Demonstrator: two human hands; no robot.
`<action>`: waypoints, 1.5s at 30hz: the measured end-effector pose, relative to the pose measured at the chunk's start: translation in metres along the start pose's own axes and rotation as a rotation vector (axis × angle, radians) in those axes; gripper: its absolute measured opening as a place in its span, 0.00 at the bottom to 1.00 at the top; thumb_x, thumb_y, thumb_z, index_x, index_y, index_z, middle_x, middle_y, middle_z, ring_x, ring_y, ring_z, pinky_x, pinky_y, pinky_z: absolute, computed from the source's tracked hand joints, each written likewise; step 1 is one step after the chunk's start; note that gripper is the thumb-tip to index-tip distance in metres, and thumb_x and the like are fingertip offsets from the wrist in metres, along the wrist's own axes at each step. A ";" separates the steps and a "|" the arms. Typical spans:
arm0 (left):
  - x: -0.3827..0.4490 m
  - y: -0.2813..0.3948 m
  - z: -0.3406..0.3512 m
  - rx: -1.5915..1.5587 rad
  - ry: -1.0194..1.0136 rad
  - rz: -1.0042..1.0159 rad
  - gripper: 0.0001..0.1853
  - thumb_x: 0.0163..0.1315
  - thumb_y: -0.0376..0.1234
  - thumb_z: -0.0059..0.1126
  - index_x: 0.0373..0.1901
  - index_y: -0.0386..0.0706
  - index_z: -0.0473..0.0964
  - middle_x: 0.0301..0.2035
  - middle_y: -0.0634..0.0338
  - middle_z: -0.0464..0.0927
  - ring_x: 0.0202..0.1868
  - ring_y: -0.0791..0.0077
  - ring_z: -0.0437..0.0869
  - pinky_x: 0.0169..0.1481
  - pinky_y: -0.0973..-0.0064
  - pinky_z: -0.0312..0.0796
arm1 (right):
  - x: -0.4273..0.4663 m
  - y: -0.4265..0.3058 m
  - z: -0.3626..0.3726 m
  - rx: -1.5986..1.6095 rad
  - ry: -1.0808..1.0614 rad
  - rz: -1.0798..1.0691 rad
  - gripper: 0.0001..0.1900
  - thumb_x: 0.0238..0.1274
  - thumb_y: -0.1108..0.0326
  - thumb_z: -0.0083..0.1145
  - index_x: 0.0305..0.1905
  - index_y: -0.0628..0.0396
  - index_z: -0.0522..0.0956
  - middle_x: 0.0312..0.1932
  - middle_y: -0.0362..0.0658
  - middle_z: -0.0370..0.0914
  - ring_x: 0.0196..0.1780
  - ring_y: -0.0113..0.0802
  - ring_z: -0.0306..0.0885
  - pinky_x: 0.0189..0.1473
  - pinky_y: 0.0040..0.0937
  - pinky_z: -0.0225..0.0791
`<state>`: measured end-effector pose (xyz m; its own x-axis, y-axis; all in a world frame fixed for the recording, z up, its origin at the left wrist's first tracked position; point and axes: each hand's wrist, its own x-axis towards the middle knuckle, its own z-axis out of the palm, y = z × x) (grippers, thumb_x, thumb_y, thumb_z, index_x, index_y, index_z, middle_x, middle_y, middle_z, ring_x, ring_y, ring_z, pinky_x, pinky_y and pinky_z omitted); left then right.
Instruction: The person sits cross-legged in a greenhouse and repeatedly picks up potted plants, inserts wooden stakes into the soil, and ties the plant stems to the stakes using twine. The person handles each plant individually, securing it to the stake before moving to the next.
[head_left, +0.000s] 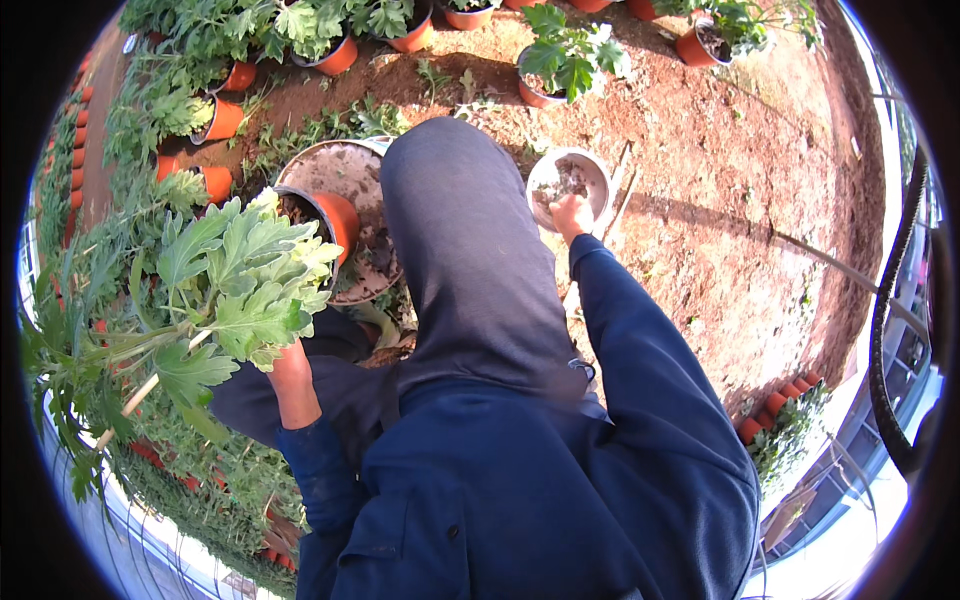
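My left hand (291, 361) is at the lower edge of a leafy potted plant (255, 300). Leaves hide its fingers, so any grip is not visible. The plant's orange pot (339, 223), with dark soil inside, is over a wide round tub (345, 159), its stems and a thin stake (139, 397) leaning to the lower left. My right hand (573, 216) reaches into a white bowl (595, 174) on the ground. Its fingers point down among pale, crumbly material (561, 180), and their tips cannot be seen.
Orange pots with leafy plants (217, 120) crowd the left side, and more line the far edge. One potted plant (559, 64) stands beyond the bowl. Two thin sticks (624, 187) lie beside it on the bare soil (697, 247). My raised knee (457, 217) divides tub from bowl.
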<state>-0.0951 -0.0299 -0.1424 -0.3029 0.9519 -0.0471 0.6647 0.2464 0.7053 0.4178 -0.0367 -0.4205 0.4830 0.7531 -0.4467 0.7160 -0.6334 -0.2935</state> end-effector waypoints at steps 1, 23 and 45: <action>-0.002 -0.003 -0.002 0.053 -0.019 0.042 0.27 0.67 0.23 0.56 0.68 0.36 0.63 0.63 0.53 0.70 0.61 0.63 0.75 0.68 0.66 0.68 | 0.001 0.000 0.002 -0.051 0.028 -0.019 0.13 0.53 0.59 0.64 0.36 0.57 0.86 0.35 0.54 0.85 0.42 0.52 0.85 0.49 0.45 0.77; -0.013 0.022 0.001 -0.729 -0.008 -0.063 0.23 0.69 0.28 0.59 0.64 0.37 0.66 0.60 0.54 0.73 0.60 0.65 0.77 0.66 0.63 0.72 | 0.000 -0.005 -0.005 0.094 0.259 0.056 0.11 0.60 0.61 0.62 0.44 0.51 0.76 0.36 0.52 0.80 0.44 0.53 0.82 0.45 0.49 0.75; -0.017 0.003 0.005 -0.523 -0.032 0.070 0.28 0.69 0.26 0.58 0.69 0.39 0.61 0.63 0.53 0.70 0.63 0.62 0.74 0.69 0.63 0.68 | 0.009 0.023 -0.008 0.329 0.241 -0.010 0.07 0.56 0.64 0.60 0.35 0.55 0.80 0.30 0.51 0.82 0.37 0.50 0.82 0.44 0.44 0.75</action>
<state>-0.0848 -0.0449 -0.1428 -0.2432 0.9700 -0.0031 0.2504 0.0659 0.9659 0.4427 -0.0426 -0.4243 0.6090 0.7550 -0.2430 0.5410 -0.6195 -0.5689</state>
